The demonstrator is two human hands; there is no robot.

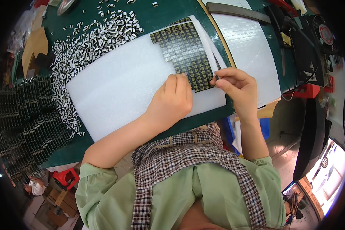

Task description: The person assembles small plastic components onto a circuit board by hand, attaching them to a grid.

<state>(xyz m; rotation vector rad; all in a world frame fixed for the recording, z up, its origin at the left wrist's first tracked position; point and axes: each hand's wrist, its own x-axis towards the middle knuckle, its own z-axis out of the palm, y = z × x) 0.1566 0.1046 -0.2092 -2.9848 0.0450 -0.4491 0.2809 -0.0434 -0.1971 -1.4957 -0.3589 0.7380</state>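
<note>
A black sheet [186, 50] with rows of small gold-marked squares lies on white foam sheets [115, 88]; its left edge is stepped. At that edge, my left hand [172, 96] is closed, fingers curled down and fingertips touching the lower part of the black sheet. What those fingers hold, if anything, is hidden. Just off the sheet's lower right corner, my right hand [239, 88] pinches a small dark piece [217, 77] between thumb and forefinger; its exact kind is too small to tell.
A heap of small silver-and-black parts [99, 40] spreads over the green table [165, 11] beyond the foam. Stacked rows of dark boards [30, 119] stand at far left. On the right, a grey metal bar [237, 12] rests across a white sheet [253, 50].
</note>
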